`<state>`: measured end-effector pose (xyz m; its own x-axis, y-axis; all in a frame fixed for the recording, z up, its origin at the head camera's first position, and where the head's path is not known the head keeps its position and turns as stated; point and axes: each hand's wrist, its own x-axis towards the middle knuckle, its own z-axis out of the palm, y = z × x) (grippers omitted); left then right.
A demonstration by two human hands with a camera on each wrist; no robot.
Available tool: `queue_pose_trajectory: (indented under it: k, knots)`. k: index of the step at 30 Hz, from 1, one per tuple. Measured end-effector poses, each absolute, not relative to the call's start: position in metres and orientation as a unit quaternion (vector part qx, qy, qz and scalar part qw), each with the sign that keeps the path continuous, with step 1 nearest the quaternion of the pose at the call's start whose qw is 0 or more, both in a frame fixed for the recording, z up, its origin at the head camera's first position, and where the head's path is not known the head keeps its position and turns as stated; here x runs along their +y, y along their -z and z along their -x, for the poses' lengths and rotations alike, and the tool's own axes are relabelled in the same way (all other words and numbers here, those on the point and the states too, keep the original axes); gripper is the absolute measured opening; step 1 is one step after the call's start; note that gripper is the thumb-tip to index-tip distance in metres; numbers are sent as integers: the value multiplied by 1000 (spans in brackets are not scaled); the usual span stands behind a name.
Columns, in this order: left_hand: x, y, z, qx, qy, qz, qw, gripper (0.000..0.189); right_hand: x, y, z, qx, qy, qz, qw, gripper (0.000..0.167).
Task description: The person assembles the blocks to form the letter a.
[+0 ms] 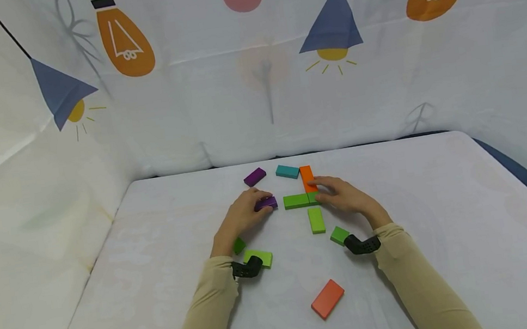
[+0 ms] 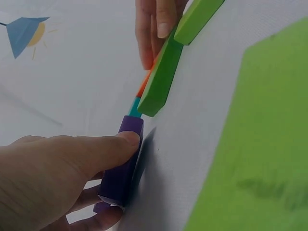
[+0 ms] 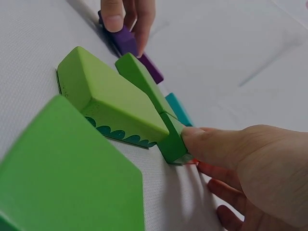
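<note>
My left hand (image 1: 243, 212) pinches a purple block (image 2: 124, 166) between thumb and fingers, close over the white table. A second purple block (image 1: 255, 176) lies just beyond it. To the right, my right hand (image 1: 344, 197) pinches a short green block (image 3: 173, 139), thumb on one side and fingers behind. That block butts end to end against a longer green block (image 1: 296, 201). An orange block (image 1: 307, 178) runs away from their joint, with my right fingertips at its side. On the near side, a light green block (image 1: 316, 220) stands at right angles to the row.
A teal block (image 1: 287, 171) lies left of the orange block's far end. Near my left wrist are a light green block (image 1: 259, 258) and a partly hidden green block (image 1: 239, 245). By my right wrist is another green block (image 1: 339, 235). A red-orange block (image 1: 328, 299) lies nearest.
</note>
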<state>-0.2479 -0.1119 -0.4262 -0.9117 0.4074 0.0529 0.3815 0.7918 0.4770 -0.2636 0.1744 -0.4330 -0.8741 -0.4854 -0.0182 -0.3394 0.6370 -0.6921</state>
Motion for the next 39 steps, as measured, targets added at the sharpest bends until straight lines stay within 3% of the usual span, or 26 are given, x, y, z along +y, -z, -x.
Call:
queue_pose_trajectory:
  k: [10, 39]
  knots:
    - [-108, 429, 248, 946, -238, -219, 14, 37, 174, 433, 262, 910, 347, 191, 123, 48]
    - [-96, 433, 245, 949, -216, -230, -10, 36, 172, 433, 261, 910, 345, 200, 114, 47]
